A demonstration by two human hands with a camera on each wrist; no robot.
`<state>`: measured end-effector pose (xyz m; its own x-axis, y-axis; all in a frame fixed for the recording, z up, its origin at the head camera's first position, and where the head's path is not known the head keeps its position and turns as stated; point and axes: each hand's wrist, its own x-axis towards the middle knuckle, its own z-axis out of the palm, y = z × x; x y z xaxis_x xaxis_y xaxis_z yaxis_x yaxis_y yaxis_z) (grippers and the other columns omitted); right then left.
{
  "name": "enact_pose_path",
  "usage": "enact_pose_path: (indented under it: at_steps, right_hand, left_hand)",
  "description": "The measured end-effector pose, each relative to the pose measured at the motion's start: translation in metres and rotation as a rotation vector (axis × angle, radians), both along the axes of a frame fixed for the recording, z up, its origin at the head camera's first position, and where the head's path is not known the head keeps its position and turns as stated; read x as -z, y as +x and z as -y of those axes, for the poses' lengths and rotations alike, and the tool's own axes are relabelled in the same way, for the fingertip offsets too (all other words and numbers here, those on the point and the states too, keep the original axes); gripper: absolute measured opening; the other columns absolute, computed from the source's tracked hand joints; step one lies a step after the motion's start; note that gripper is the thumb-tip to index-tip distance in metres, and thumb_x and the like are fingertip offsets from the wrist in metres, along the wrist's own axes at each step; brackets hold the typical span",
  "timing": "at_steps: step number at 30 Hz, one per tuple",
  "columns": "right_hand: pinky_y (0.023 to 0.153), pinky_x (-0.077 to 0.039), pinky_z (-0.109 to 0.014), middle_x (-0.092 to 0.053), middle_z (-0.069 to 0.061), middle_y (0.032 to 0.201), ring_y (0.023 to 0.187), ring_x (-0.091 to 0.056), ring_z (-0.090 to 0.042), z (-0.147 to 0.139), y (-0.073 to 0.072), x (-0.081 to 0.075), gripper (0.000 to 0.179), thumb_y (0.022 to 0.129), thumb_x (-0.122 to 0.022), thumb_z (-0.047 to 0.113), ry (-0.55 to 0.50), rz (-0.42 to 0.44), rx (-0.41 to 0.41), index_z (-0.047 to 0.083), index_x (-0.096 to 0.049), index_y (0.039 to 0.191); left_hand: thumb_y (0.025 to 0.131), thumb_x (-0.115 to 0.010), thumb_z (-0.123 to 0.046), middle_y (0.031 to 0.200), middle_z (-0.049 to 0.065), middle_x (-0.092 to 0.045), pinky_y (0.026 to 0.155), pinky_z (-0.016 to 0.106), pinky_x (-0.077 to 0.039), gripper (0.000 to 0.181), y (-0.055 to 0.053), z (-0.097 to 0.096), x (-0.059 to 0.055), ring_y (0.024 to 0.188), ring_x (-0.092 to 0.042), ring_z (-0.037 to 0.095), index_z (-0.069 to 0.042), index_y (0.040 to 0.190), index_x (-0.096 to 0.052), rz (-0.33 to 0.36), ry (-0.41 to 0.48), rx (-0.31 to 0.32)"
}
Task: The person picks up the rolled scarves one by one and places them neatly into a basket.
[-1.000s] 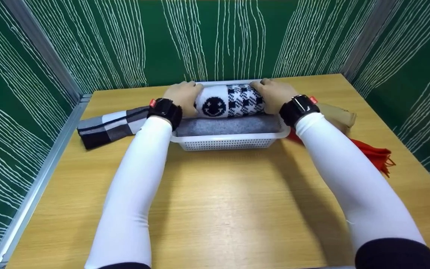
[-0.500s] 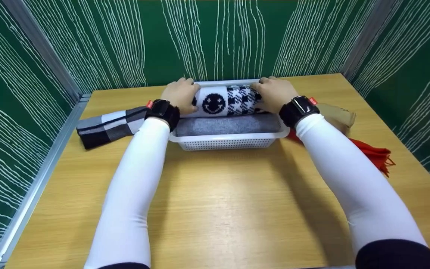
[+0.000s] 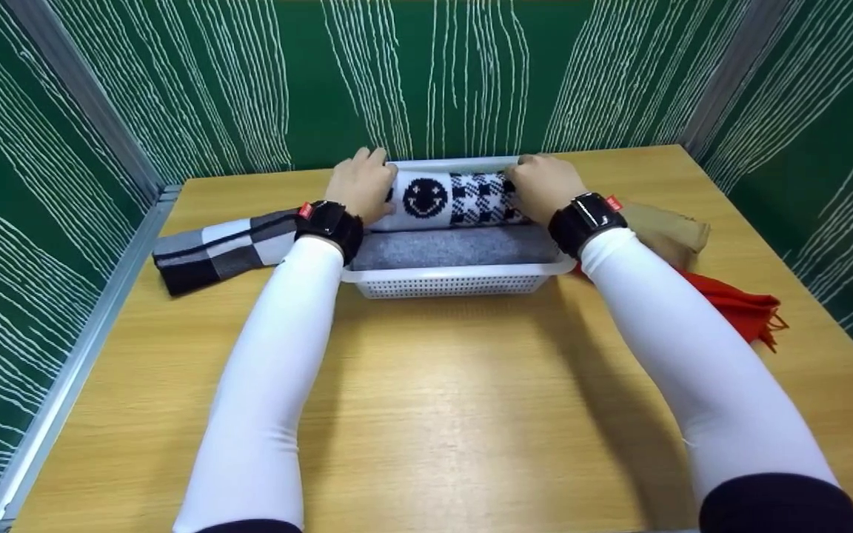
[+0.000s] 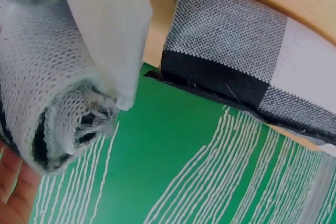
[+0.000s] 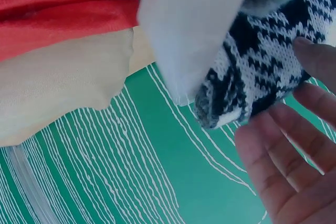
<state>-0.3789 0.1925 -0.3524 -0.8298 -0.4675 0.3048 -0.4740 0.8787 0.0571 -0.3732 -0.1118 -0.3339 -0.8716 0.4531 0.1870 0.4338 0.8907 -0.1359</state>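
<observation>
The knitted roll [image 3: 474, 198] sits within the white basket [image 3: 456, 272], in the upper middle of the head frame, behind the grey roll [image 3: 456, 248]. Compared with one second ago, its smiling face [image 3: 425, 198] appears higher in the frame, so the roll has probably turned or sunk slightly, which suggests a careful settling. The left hand [image 3: 361, 185] and right hand [image 3: 545, 186] each hold one end between thumb and fingers (left fingertips are partly hidden). Further out, the checked scarf [image 3: 226, 253] lies at left, the tan cloth [image 3: 669, 231] and red scarf [image 3: 737, 302] at right
</observation>
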Motion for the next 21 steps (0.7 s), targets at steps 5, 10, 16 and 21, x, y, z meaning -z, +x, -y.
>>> enact_pose_path:
  at_steps: [5,10,16,21]
  right_hand:
    - [0.086,-0.062,-0.065,-0.073,-0.033,0.11,0.1,-0.073,-0.051,0.001,0.002,-0.001,0.018,0.099,-0.063,0.001,-0.011,0.049,0.018,-0.008,-0.072,0.111]
    - [0.089,-0.061,-0.067,-0.071,-0.033,0.117,0.105,-0.072,-0.053,0.002,0.005,-0.005,0.023,0.099,-0.061,0.002,0.009,0.141,0.036,-0.008,-0.071,0.117]
    - [0.094,-0.059,-0.068,-0.069,-0.033,0.131,0.114,-0.07,-0.052,0.005,0.007,-0.01,0.038,0.096,-0.064,0.003,0.027,0.264,0.067,-0.004,-0.07,0.133]
    - [0.093,-0.06,-0.068,-0.069,-0.033,0.134,0.114,-0.071,-0.05,0.006,0.006,-0.012,0.038,0.098,-0.065,0.006,0.045,0.318,0.095,-0.003,-0.069,0.135]
  left_hand:
    - [0.096,-0.084,-0.024,0.135,0.023,-0.067,0.103,0.056,-0.06,0.042,0.0,-0.001,0.003,0.124,-0.066,0.042,0.001,0.128,-0.072,0.045,0.05,-0.011]
    - [0.1,-0.077,-0.013,0.123,0.023,-0.073,0.097,0.055,-0.061,0.023,-0.001,-0.002,0.004,0.115,-0.072,0.042,0.002,0.117,-0.074,0.101,0.069,-0.021]
    - [0.101,-0.071,-0.007,0.119,0.021,-0.078,0.099,0.054,-0.061,0.015,-0.002,-0.003,0.003,0.112,-0.074,0.039,0.002,0.111,-0.076,0.198,0.056,-0.036]
    - [0.1,-0.074,-0.008,0.123,0.021,-0.077,0.102,0.053,-0.061,0.019,-0.001,-0.003,0.002,0.115,-0.074,0.038,0.003,0.115,-0.076,0.264,0.048,-0.052]
